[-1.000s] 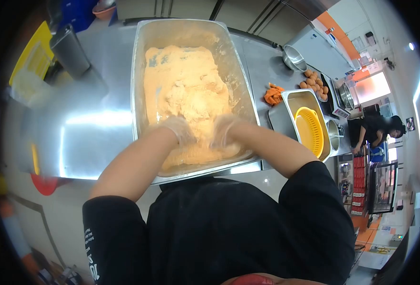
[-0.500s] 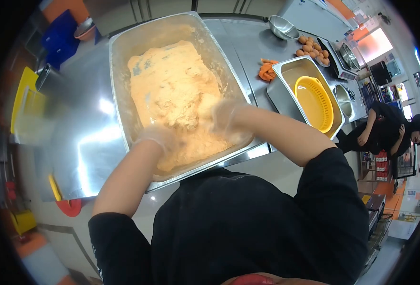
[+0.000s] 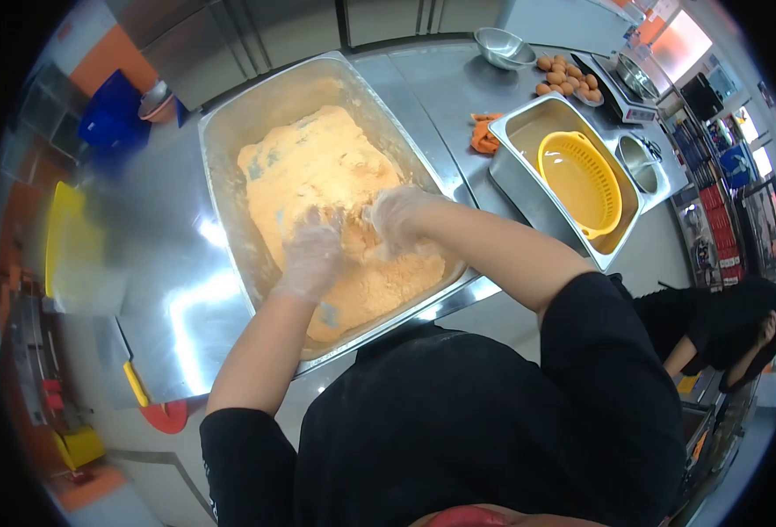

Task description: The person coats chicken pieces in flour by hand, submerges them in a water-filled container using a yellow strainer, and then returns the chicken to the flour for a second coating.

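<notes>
A deep metal tray [image 3: 230, 255] holds a pale orange, crumbly dough [image 3: 317, 162], with a few grey patches showing through it. My left hand [image 3: 313, 255], in a clear plastic glove, is in the middle of the dough, its fingers bent into the crumbs. Close by on the right, my right hand [image 3: 398, 220] wears the same kind of glove and curls around dough facing the left hand. Crumbs partly cover the fingertips of both hands.
Right of the tray stand a metal pan [image 3: 528, 189] with a yellow basket [image 3: 612, 206] in liquid, an orange cloth [image 3: 485, 133], eggs [image 3: 563, 81], a steel bowl [image 3: 504, 50] and a scale [image 3: 638, 114]. A yellow-handled tool [image 3: 136, 384] lies at left. A person [image 3: 713, 329] stands at right.
My left hand has moved up and inward, closer to my right hand. The dough in the middle has been shifted. The view has tilted, and the person at right has bent lower.
</notes>
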Motion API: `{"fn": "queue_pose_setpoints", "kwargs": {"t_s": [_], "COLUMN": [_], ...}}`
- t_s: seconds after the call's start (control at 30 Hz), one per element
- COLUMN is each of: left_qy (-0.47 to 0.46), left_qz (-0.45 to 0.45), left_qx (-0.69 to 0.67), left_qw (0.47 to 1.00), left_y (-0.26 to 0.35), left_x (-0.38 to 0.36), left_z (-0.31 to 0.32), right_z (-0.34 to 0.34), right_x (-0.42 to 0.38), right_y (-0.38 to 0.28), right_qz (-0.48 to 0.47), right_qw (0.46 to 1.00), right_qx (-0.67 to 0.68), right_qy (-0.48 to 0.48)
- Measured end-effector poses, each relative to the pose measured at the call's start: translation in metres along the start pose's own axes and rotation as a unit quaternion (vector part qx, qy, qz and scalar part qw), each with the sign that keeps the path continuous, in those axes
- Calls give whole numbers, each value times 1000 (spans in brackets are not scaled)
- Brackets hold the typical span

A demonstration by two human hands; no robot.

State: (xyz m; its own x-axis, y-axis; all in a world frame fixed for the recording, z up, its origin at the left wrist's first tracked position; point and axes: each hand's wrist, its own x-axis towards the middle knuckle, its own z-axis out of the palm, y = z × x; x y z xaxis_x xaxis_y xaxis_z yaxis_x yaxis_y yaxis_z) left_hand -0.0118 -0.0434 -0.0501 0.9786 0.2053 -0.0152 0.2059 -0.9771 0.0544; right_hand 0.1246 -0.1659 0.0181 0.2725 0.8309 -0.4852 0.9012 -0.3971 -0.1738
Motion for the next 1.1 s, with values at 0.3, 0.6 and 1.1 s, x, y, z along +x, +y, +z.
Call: {"fn": "queue_pose_setpoints", "kwargs": {"t_s": [0.3,0.6,1.1], "left_qy": [-147,-103,-152], "left_qz": [-21,-18,21], "left_qx": [-111,-143,-166], "left_qw": [983,984,974], "left_y": [4,-5,2], "left_x": [19,29,20], "left_z": [-13,-8,-6], "right_z": [14,42,112], "right_x": [19,37,138], "right_y": [6,16,25], "right_qz": [-64,-182,104], "right_qw": [977,978,972], "right_qx": [160,74,-137], "right_qy": [-125,71,-160]}}
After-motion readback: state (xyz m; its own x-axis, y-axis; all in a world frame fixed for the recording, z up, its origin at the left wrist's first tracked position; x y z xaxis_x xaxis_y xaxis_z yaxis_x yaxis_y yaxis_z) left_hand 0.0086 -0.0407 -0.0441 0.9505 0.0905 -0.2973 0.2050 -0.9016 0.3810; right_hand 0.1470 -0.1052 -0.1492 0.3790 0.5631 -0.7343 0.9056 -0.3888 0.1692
